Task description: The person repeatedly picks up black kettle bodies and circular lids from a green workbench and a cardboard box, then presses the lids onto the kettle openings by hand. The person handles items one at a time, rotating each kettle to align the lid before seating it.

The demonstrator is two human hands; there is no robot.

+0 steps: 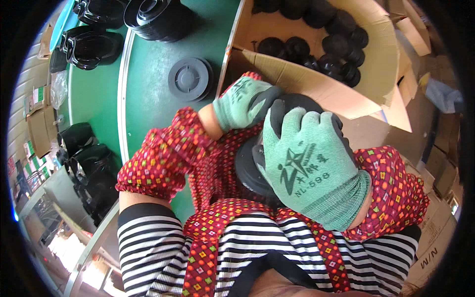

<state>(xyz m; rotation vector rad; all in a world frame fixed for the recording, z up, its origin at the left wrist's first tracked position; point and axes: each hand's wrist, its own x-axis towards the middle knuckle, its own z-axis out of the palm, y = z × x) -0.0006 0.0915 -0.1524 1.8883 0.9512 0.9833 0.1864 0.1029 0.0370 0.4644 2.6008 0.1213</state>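
Note:
Both my hands wear green gloves with black palms. My left hand (245,103) is closed at the near side of the carton, its fingers on a black round part (301,102). My right hand (309,161) is closed over the near side of the same part, its knuckles facing up and hiding most of it. Beneath my right hand, close to my apron, a black disc (250,168) shows in part; I cannot tell whether it joins the held part. A flat black ring-patterned disc (190,79) lies on the green table (153,99) beyond my left forearm.
An open cardboard box (307,81) at the far right contains several black round parts (339,47). Stacked black discs (161,22) stand at the table's far end. Glossy black housings (94,47) sit at the far left. A metal strip (124,89) runs along the table.

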